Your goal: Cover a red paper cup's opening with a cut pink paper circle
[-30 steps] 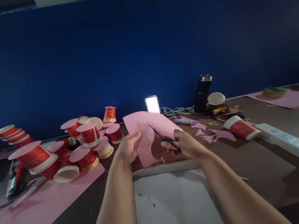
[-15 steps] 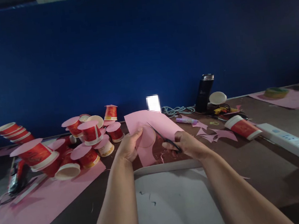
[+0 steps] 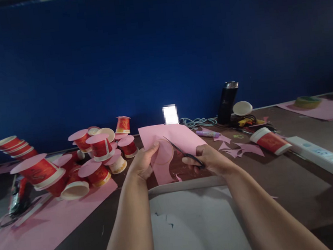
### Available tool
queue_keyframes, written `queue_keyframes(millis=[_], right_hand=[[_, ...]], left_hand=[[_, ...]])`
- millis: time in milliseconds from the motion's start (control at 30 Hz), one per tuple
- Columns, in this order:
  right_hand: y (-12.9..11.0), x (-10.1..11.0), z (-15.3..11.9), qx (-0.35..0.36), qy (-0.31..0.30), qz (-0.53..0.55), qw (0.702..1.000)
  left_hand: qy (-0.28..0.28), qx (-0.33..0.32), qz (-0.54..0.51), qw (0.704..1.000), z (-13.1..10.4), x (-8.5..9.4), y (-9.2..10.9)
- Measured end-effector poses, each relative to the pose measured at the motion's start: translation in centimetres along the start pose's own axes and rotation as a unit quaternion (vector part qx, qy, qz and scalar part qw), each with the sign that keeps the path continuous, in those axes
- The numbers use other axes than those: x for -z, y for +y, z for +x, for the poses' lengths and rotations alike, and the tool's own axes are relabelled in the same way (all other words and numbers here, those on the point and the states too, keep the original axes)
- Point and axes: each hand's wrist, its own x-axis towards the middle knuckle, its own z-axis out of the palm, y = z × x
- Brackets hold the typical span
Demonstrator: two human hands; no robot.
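Observation:
My left hand (image 3: 142,158) pinches the left side of a pink paper sheet (image 3: 175,134), thumb on top. A circle outline is drawn on the sheet, and part of its right edge is cut along the curve. My right hand (image 3: 211,160) is closed around the handles of dark scissors (image 3: 184,151), whose blades reach into the paper beside the circle. Below my hands lies a white tray-like board (image 3: 196,226) with a raised edge and a few dark marks. Small pink snippets (image 3: 178,177) rest just beyond that edge.
On the left, several red paper cups (image 3: 39,171) carry pink paper discs, near a large pink sheet (image 3: 61,229). To the right are paper scraps (image 3: 249,149), a purple glue stick (image 3: 208,134), a black flask (image 3: 227,102), a lying cup (image 3: 269,141) and a white power strip (image 3: 323,159).
My right hand and the scissors' handles have shifted slightly right and the handles look a little wider apart. The left hand keeps its hold on the sheet.

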Motion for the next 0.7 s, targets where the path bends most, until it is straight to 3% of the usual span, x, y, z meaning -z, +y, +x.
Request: queue_keyframes(millis=[700], right_hand=[[-0.53, 0.66, -0.58, 0.011, -0.038, -0.015, 0.999]], left_hand=[[0.015, 0.012, 0.014, 1.0, 0.08, 0.04, 0.11]])
